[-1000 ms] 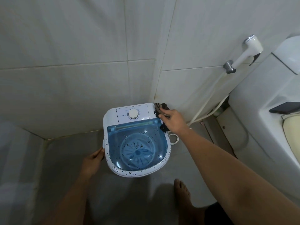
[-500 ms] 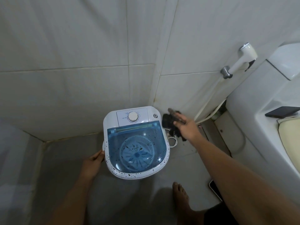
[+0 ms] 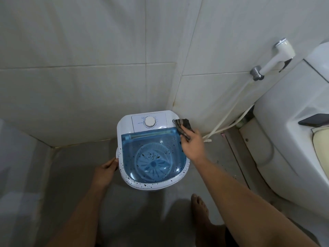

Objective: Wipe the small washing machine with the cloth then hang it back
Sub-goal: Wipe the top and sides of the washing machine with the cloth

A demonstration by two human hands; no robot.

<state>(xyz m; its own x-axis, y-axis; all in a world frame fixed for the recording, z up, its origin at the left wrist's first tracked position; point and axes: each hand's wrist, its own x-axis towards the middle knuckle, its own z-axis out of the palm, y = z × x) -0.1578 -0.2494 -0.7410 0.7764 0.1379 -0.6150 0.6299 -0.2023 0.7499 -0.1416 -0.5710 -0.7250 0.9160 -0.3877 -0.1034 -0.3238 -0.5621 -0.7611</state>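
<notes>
The small white washing machine (image 3: 140,120) stands on the floor in the tiled corner. It has a clear blue lid, a round dial, and dark specks along its front rim. My right hand (image 3: 193,147) presses a dark striped cloth (image 3: 183,127) onto the machine's back right corner, by a small button. On the other side, my left hand (image 3: 105,172) grips the left edge of the machine's rim.
A white toilet (image 3: 284,139) with a dark phone (image 3: 315,120) on it fills the right side. A bidet sprayer (image 3: 277,57) hangs on the wall, its hose running down to the floor. My bare foot (image 3: 200,209) stands just in front of the machine.
My right hand lifted the cloth off to the right of the machine, then brought it back onto the back right corner. My left hand has stayed on the left rim.
</notes>
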